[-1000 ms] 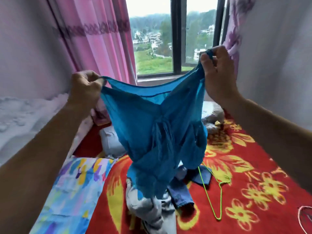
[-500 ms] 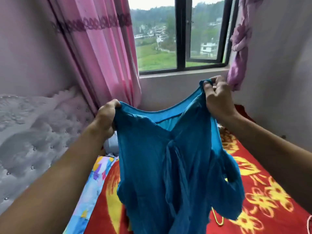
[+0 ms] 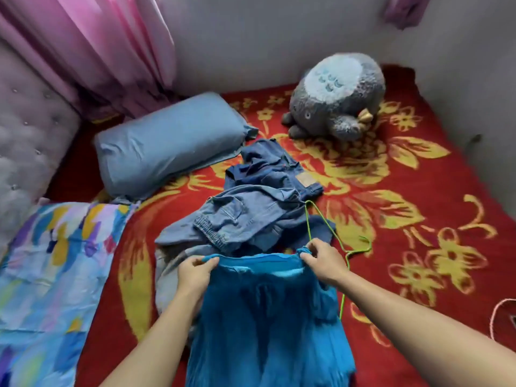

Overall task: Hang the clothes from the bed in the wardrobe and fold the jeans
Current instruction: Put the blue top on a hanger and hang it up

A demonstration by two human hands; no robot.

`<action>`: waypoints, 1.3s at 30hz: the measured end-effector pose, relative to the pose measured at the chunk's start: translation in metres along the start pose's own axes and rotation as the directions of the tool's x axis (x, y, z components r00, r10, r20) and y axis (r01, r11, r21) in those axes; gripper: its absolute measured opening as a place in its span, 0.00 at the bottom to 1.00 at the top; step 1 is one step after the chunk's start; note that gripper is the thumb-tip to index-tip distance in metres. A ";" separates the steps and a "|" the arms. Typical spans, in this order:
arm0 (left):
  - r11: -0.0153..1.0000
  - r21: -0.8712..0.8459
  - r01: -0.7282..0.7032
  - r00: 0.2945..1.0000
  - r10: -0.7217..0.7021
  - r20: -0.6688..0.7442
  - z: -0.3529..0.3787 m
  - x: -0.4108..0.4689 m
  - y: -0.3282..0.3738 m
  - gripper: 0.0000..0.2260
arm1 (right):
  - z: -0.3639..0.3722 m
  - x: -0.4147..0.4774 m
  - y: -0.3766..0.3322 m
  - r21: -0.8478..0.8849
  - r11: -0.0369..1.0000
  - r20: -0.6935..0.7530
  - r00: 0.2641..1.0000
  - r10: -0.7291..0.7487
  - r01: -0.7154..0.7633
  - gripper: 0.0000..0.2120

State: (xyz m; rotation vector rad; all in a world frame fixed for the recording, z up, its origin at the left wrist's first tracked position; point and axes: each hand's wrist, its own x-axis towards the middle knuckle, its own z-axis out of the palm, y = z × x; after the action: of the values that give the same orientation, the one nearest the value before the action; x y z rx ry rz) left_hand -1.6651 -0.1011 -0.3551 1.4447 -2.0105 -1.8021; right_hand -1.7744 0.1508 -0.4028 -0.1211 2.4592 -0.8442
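Head view: our left hand [image 3: 195, 273] and right hand [image 3: 322, 263], fingers curled, pinch the top edge of the blue garment [image 3: 265, 325] above the near edge of the bed [image 3: 435, 275]. Step in hand: hanging. Next move, we judge: fit the green hanger [image 3: 347, 259] beside the right hand. The jeans [image 3: 251, 216] lie mid-bed, unfolded.

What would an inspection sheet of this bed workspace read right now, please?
Surface: red blanket with yellow flowers covers the bed.
Job's things: blue garment held by its top edge; jeans heaped beyond it; green hanger beside the heap.
Clutter: blue pillow, grey plush toy, multicoloured sheet.
Hands: left hand and right hand each grip the garment's edge.
Cables: nothing seen; a pink loop at the right edge is unidentifiable.
Surroundings: pink curtain, tufted headboard, wall.
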 end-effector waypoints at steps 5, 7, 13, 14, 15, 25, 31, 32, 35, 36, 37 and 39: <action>0.997 0.050 -0.053 0.992 0.058 -0.110 0.036 0.046 -0.062 0.07 | 0.036 0.050 0.085 0.073 0.958 -0.011 0.961 0.277 -0.276 0.12; 0.989 0.115 -0.094 0.978 0.114 -0.174 0.042 0.066 -0.084 0.09 | 0.041 0.076 0.120 0.094 0.896 -0.105 0.890 0.443 -0.435 0.15; 0.968 0.178 -0.179 0.946 0.219 -0.241 0.050 0.095 -0.126 0.05 | 0.070 0.143 0.175 0.354 0.724 -0.230 0.695 0.682 -0.593 0.33; 0.970 0.160 -0.184 0.949 0.218 -0.229 0.053 0.095 -0.126 0.05 | 0.076 0.155 0.180 0.458 0.683 -0.238 0.661 0.711 -0.569 0.34; 0.972 0.139 -0.188 0.951 0.215 -0.220 0.055 0.095 -0.125 0.05 | 0.079 0.164 0.180 0.570 0.626 -0.230 0.628 0.744 -0.532 0.34; 0.965 0.094 -0.245 0.952 0.258 -0.165 0.076 0.098 -0.065 0.08 | 0.001 0.151 0.084 0.237 0.971 -0.660 0.738 0.143 0.024 0.06; 0.980 0.052 -0.191 0.973 0.196 -0.123 0.071 0.119 -0.043 0.08 | -0.042 0.096 0.025 -0.088 0.850 -0.504 0.713 -0.488 0.519 0.04; 0.974 0.077 -0.214 0.969 0.221 -0.107 0.069 0.120 -0.041 0.08 | -0.040 0.090 0.019 -0.168 0.813 -0.448 0.692 -0.566 0.557 0.05; 0.943 0.175 -0.282 0.952 0.298 -0.072 0.063 0.122 -0.038 0.08 | -0.029 0.083 0.009 -0.246 0.716 -0.359 0.625 -0.693 0.653 0.03; 0.935 0.200 -0.293 0.947 0.313 -0.076 0.060 0.122 -0.037 0.08 | -0.026 0.083 0.007 -0.255 0.691 -0.358 0.598 -0.717 0.677 0.02; 0.929 0.218 -0.299 0.942 0.324 -0.091 0.058 0.123 -0.037 0.08 | -0.025 0.082 0.004 -0.274 0.670 -0.370 0.568 -0.735 0.689 0.01; 0.926 0.237 -0.294 0.933 0.332 -0.141 0.052 0.124 -0.036 0.08 | -0.028 0.079 0.002 -0.324 0.648 -0.410 0.515 -0.753 0.689 0.01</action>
State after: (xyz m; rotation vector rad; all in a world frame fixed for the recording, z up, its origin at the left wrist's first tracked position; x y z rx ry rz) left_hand -1.7449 -0.1406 -0.4627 1.1912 -2.2385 -1.3168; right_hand -1.8559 0.1480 -0.4219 -1.2124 2.9827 -1.1745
